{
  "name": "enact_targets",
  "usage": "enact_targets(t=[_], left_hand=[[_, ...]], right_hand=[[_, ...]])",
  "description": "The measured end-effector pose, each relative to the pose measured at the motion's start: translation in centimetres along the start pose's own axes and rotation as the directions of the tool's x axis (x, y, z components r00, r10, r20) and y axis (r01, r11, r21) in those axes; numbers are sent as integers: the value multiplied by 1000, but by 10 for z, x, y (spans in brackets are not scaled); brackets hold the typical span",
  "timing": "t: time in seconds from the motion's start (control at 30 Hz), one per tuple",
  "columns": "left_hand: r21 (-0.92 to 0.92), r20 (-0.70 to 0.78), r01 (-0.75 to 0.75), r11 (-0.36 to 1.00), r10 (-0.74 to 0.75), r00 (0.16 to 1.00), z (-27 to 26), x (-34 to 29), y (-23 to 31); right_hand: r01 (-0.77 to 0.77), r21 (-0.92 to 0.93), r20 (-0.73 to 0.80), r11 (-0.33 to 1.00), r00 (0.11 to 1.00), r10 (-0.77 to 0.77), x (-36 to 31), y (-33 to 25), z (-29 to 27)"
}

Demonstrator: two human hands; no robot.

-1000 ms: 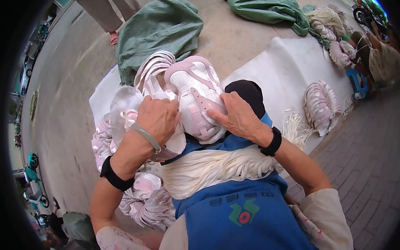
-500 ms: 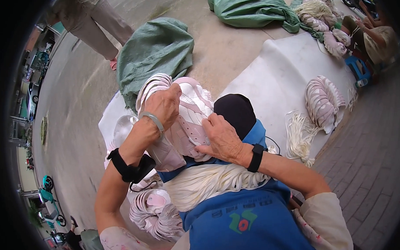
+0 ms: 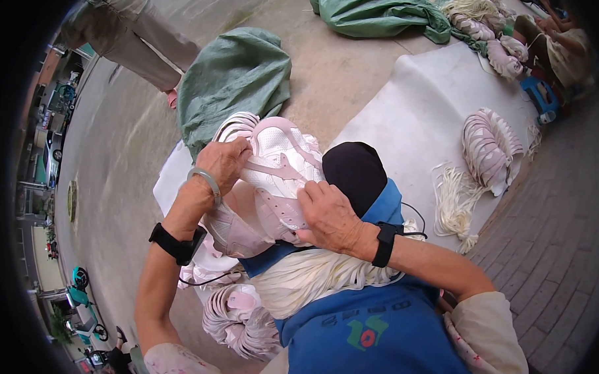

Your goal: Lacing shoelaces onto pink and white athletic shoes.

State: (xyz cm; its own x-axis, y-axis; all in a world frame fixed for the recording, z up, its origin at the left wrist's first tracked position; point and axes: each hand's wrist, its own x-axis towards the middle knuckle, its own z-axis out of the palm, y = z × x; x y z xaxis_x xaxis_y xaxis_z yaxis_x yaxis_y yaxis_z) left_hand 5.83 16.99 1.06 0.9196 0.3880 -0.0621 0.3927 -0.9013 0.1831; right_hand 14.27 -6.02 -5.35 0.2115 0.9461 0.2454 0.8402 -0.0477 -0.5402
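Note:
A pink-and-white shoe upper lies over my knees in front of me, its mesh front and a row of eyelets showing. My left hand grips its left edge, thumb and fingers closed. On the right, my right hand pinches the upper beside the eyelet row; whether a lace is also between those fingers I cannot tell. Behind my left hand a stack of similar uppers fans out. Across my lap, on a blue apron, rests a thick bundle of cream shoelaces.
A green sack stands just beyond the uppers, and another green sack lies farther off. On a white sheet at right sit bundled uppers and loose laces. More uppers lie lower left. Other people are at the far left and far right.
My left hand has shifted left and a little down, farther from my right hand, uncovering more of the upper's mesh front. My right hand has hardly moved.

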Motion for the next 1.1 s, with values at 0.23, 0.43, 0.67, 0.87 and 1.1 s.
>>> enact_targets(t=[0.23, 0.43, 0.67, 0.87, 1.1], left_hand=[[-19, 46, 12, 1000, -11, 999, -12, -16, -14], [-94, -21, 26, 995, -29, 999, 1, -16, -27], [-520, -45, 56, 852, -93, 995, 5, -42, -26], [-400, -17, 16, 916, -25, 1000, -2, -65, -35], [-326, -116, -151, 933, 120, 986, -1, -73, -16]], right_hand=[[38, -26, 34, 999, 999, -38, 6, -1, 0], [12, -3, 74, 1000, 997, -12, 9, -1, -2], [-120, -1, 106, 993, 987, 120, 7, 4, -15], [-209, -94, 61, 973, 975, 215, 16, -12, 7], [-276, -104, 33, 956, 959, 281, 48, -12, 27]])
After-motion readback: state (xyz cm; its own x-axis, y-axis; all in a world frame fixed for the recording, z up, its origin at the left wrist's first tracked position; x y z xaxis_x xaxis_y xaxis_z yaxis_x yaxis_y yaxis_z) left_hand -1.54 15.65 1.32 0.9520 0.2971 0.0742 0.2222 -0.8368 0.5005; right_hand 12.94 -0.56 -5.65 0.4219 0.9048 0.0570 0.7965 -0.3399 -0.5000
